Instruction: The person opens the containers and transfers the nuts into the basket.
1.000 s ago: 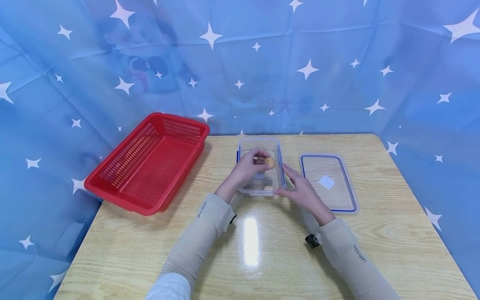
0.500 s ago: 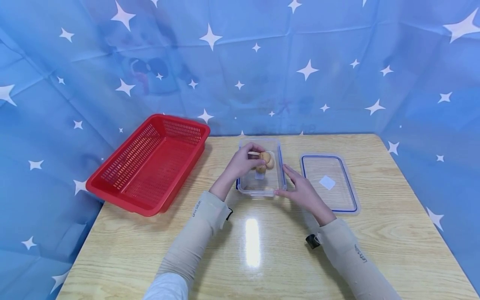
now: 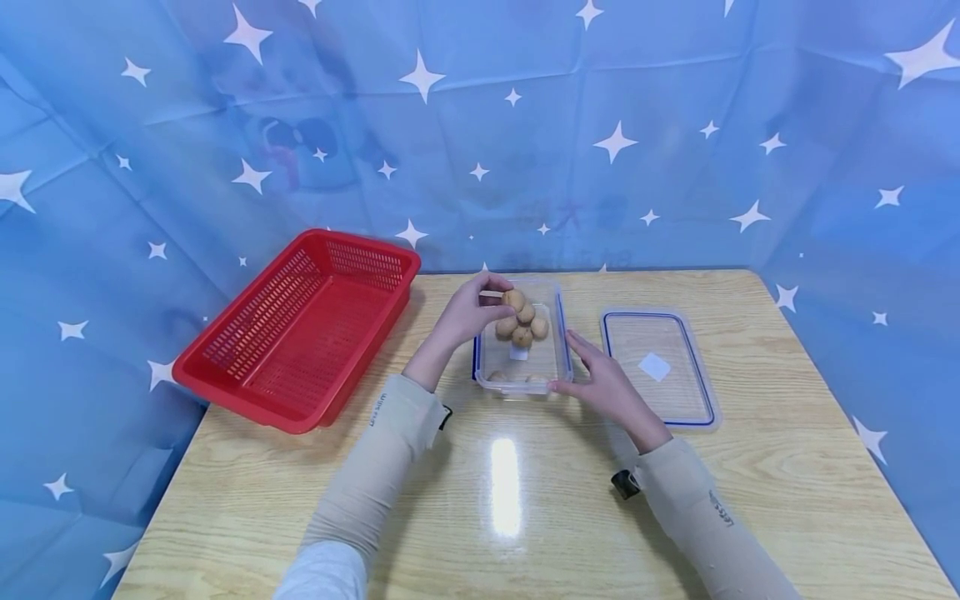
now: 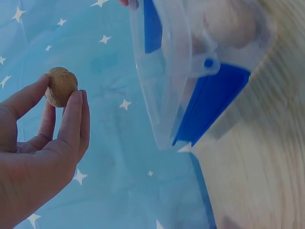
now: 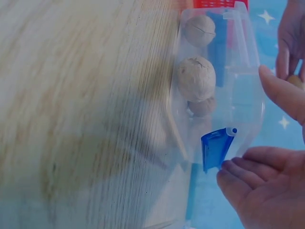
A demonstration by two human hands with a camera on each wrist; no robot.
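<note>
Between thumb and fingertips, my left hand (image 3: pixel 463 318) pinches a walnut (image 4: pixel 61 87) above the left side of a clear plastic box (image 3: pixel 517 371). The left wrist view shows this walnut held apart from the box wall. Several more walnuts (image 3: pixel 522 337) lie inside the box, mostly behind its middle, with others near the front wall. My right hand (image 3: pixel 603 383) touches the box's right side and front corner, thumb and fingers spread. In the right wrist view, its fingertips lie beside a blue locking flap (image 5: pixel 217 148).
A red perforated basket (image 3: pixel 300 333) stands on the left of the wooden table (image 3: pixel 570 533). Right of the box lies a clear lid (image 3: pixel 660 396) with a blue seal and a white label. A blue star-patterned cloth (image 3: pixel 525 200) hangs behind the table.
My left hand has moved left and away with the pinched walnut, from over the box's middle towards its left rim. More walnuts in the box have come into sight. The right hand stays put.
</note>
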